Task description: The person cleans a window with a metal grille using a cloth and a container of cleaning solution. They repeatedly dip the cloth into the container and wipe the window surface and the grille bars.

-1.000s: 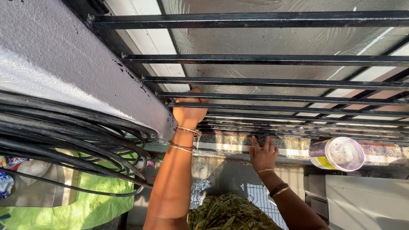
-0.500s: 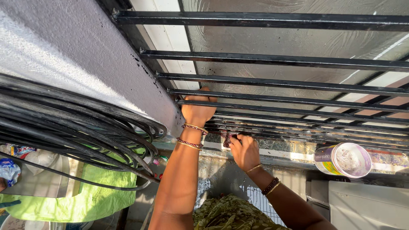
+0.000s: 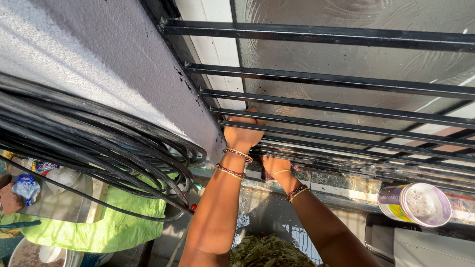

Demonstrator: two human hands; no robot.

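A black metal window grille (image 3: 346, 89) with horizontal bars covers frosted glass. My left hand (image 3: 242, 133) reaches up and wraps its fingers around one of the bars near the grille's left end. My right hand (image 3: 275, 165) is lower, partly hidden behind the left wrist, up against the lower bars; what it holds cannot be seen. Both wrists wear bangles.
A thick bundle of black cables (image 3: 99, 143) runs along the grey wall (image 3: 99, 64) at left. A round tin with a clear lid (image 3: 414, 203) sits on the ledge at right. Green cloth (image 3: 109, 225) and clutter lie below left.
My right hand has risen from the ledge to the lower bars and slid left behind the left wrist. The left hand keeps its grip on the bar.
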